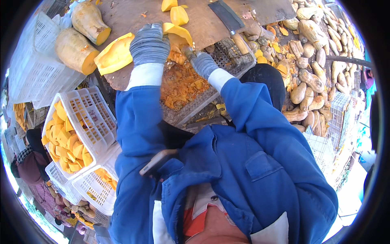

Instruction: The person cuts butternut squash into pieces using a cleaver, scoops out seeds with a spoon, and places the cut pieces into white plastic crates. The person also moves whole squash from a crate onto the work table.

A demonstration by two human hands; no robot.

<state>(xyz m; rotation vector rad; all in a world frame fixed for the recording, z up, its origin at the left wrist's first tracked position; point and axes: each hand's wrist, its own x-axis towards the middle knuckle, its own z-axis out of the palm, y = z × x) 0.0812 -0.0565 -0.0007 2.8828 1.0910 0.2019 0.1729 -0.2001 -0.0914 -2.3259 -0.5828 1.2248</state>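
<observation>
My left hand [150,44], in a grey knit glove, grips a piece of pumpkin [179,32] with its hollow side towards the crate. My right hand [199,61], gloved too, is closed at the pumpkin's seed cavity around something mostly hidden, perhaps a scraping tool. Below both hands, a plastic crate [195,114] holds orange pulp and seeds. A hollowed pumpkin piece [114,55] lies left of my left hand. Beyond the hands, cut pumpkin chunks [179,16] rest on the board [201,24]. A cleaver [227,16] with a wooden handle lies at the right.
Two large cut pumpkins [77,50] lie at the left, beside stacked white crates [36,70]. A tilted white crate [91,119] holds peeled pumpkin pieces [65,137]. Many whole pumpkins [310,80] cover the ground at the right. Another person [33,167] is at the far left.
</observation>
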